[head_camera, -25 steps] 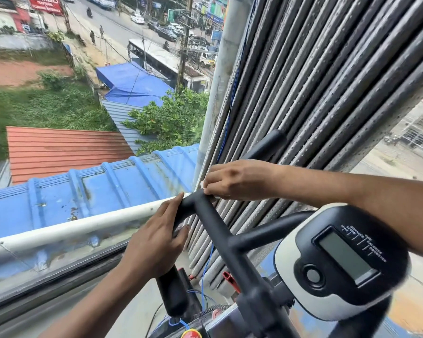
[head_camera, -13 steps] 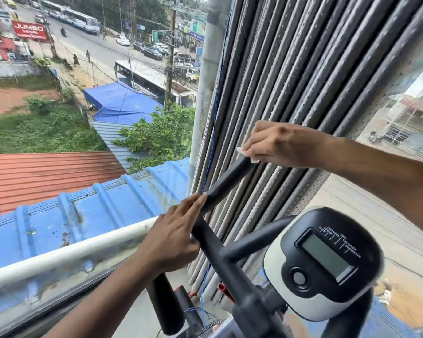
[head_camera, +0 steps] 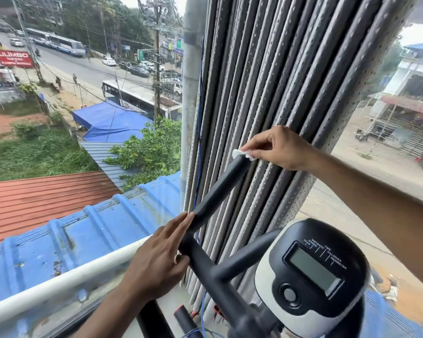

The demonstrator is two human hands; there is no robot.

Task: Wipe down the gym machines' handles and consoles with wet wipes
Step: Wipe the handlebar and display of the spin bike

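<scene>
Two bare hands are working on a black exercise machine's handlebar (head_camera: 217, 189) beside a window. Reaching in from the right edge with its forearm stretched across and above the console (head_camera: 313, 274), the right hand (head_camera: 276, 148) is pinching a small white wet wipe (head_camera: 241, 153) between thumb and fingertips, the other fingers curling under the palm. That wipe is sitting on the very top end of the foam-covered grip, pressing against its tip. Coming up from the bottom edge, the left hand (head_camera: 160, 259) is lying against the bar lower down, at the bend where the foam grip meets the bare tube; its fingers are pointing up along the bar, nearly straight, and its thumb is tucking in against the tube. Whether the left hand is truly wrapping the tube or only bracing it from the side is hard to judge, but the fingers are looking extended rather than clenched. A ring is showing on one finger of this hand.

Lower right, the console is sitting with its grey screen facing up, printed labels reading speed, distance, time and calories, and a round button below. Behind the handlebar, grey perforated vertical blinds (head_camera: 291, 81) are hanging gathered together. Through the glass, blue and red roofs (head_camera: 47, 203), a road with buses and a red sign are lying below.
</scene>
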